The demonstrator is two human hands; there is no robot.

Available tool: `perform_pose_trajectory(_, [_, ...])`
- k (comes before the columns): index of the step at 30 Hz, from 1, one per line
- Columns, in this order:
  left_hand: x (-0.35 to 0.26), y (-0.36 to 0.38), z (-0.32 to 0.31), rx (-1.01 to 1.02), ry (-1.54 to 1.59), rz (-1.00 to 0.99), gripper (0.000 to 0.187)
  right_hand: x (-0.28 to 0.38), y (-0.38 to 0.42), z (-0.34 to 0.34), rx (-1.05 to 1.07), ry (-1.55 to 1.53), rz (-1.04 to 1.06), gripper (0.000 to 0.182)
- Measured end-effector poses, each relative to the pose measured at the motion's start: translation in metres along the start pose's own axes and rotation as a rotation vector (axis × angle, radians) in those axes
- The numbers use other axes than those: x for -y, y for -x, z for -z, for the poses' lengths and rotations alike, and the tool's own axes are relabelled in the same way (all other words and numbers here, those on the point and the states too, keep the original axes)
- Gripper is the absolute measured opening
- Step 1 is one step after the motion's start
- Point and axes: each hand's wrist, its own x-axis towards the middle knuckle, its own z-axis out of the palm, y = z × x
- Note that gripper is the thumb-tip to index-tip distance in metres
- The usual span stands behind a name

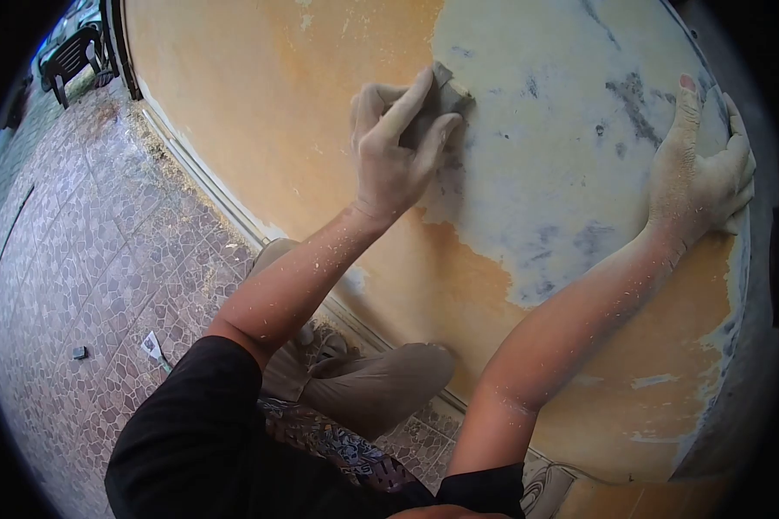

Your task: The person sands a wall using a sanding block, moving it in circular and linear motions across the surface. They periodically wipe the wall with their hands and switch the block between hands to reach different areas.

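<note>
My left hand [398, 143], dusty, is closed around a small grey sanding block [444, 90] pressed to the wall. The block sits near the border between orange paint [268, 104] and a pale, scraped patch [537, 164] with dark smudges. Much of the block's lower part is hidden by my fingers. Farther right, my right hand [699, 177] grips the wall's edge [720, 108]. Its thumb points up along the face, and its fingers bend over the edge, partly out of sight.
On the patterned tile floor [78, 251] lie a scraper [154, 348] and a small dark block [80, 353]. Pale flakes [190, 186] line the wall's base. A dark plastic chair [74, 59] stands at the far left. My bent leg [381, 385] is close to the wall.
</note>
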Motion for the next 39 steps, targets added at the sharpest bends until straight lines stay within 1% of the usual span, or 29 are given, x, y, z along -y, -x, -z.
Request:
perform_pose_trajectory(1, [0.004,0.01,-0.002,-0.052,-0.038,-0.041,0.058,-0.004,-0.002,-0.003,-0.007,-0.008,-0.007,0.071])
perform_pose_trajectory(2, [0.009,0.039,0.003,0.039,-0.073,-0.056,0.061,-0.011,-0.003,-0.007,-0.042,0.042,0.046,0.071])
perform_pose_trajectory(3, [0.013,0.067,0.013,0.115,-0.103,-0.116,0.061,-0.014,-0.004,-0.011,-0.077,0.091,0.099,0.071])
perform_pose_trajectory(5, [0.033,0.124,0.032,0.295,-0.115,-0.14,0.061,-0.011,-0.002,-0.014,-0.091,0.103,0.088,0.071])
perform_pose_trajectory(6, [0.03,0.124,0.038,0.307,-0.1,-0.115,0.061,-0.011,-0.002,-0.013,-0.099,0.13,0.083,0.072])
perform_pose_trajectory(8, [0.018,0.103,0.035,0.301,-0.038,-0.046,0.06,-0.011,-0.004,-0.012,-0.106,0.124,0.103,0.071])
perform_pose_trajectory(10, [0.0,0.052,0.02,0.203,0.055,0.147,0.056,-0.014,0.0,-0.009,-0.075,0.136,0.126,0.071])
perform_pose_trajectory(12, [-0.01,-0.01,0.006,0.024,0.101,0.121,0.056,-0.016,-0.002,-0.009,-0.077,0.091,0.135,0.07])
perform_pose_trajectory(13, [-0.008,-0.02,0.001,0.025,0.109,0.117,0.056,-0.015,-0.003,-0.007,-0.083,0.099,0.135,0.07])
perform_pose_trajectory(15, [-0.007,-0.033,-0.004,-0.065,-0.007,-0.034,0.056,-0.014,-0.002,-0.007,-0.077,0.046,0.144,0.068])
perform_pose_trajectory(16, [-0.003,-0.018,-0.003,-0.044,-0.02,-0.031,0.057,-0.012,-0.002,-0.007,-0.088,0.048,0.134,0.068])
perform_pose_trajectory(17, [0.005,0.016,0.002,-0.025,-0.035,-0.031,0.059,-0.012,-0.001,-0.008,-0.089,0.053,0.122,0.068])
perform_pose_trajectory(18, [0.01,0.058,0.01,0.045,-0.018,0.07,0.061,-0.01,0.0,-0.009,-0.09,0.056,0.113,0.067])
perform_pose_trajectory(19, [0.027,0.103,0.019,0.131,-0.01,0.024,0.061,-0.007,0.0,-0.009,-0.107,0.055,0.106,0.067])
perform_pose_trajectory(20, [0.032,0.135,0.033,0.239,-0.031,0.058,0.06,-0.004,0.001,-0.009,-0.122,0.076,0.098,0.065])
perform_pose_trajectory(21, [0.03,0.138,0.041,0.27,-0.043,0.062,0.06,-0.002,0.0,-0.01,-0.136,0.097,0.096,0.063])
perform_pose_trajectory(22, [0.035,0.135,0.035,0.258,-0.038,0.055,0.06,-0.001,-0.003,-0.01,-0.149,0.095,0.102,0.063])
perform_pose_trajectory(24, [0.018,0.109,0.03,0.231,0.057,0.19,0.059,-0.004,0.0,-0.006,-0.109,0.09,0.12,0.062])
perform_pose_trajectory(28, [-0.022,-0.015,0.001,0.076,0.036,0.0,0.057,-0.004,0.001,-0.002,-0.074,-0.002,0.097,0.066])
perform_pose_trajectory(30, [-0.034,-0.034,-0.011,-0.01,0.033,-0.054,0.058,-0.003,0.002,-0.001,-0.064,0.026,0.096,0.065])
perform_pose_trajectory(32, [-0.031,0.004,-0.007,0.06,-0.004,-0.057,0.057,-0.002,0.002,-0.002,-0.071,0.028,0.103,0.063])
perform_pose_trajectory(34, [-0.007,0.081,0.011,0.21,-0.034,-0.127,0.059,0.001,0.003,-0.002,-0.09,0.024,0.109,0.061])
perform_pose_trajectory(35, [0.005,0.118,0.024,0.251,-0.043,-0.082,0.058,0.003,0.003,-0.002,-0.09,0.027,0.094,0.06])
perform_pose_trajectory(36, [0.015,0.134,0.03,0.291,-0.051,-0.041,0.058,0.004,0.003,-0.002,-0.095,0.03,0.076,0.06])
perform_pose_trajectory(37, [0.016,0.125,0.027,0.281,-0.049,-0.055,0.058,0.004,0.001,-0.003,-0.111,0.027,0.076,0.06])
perform_pose_trajectory(39, [0.0,0.103,0.027,0.273,-0.006,0.005,0.057,-0.001,0.003,-0.002,-0.096,0.008,0.118,0.06])
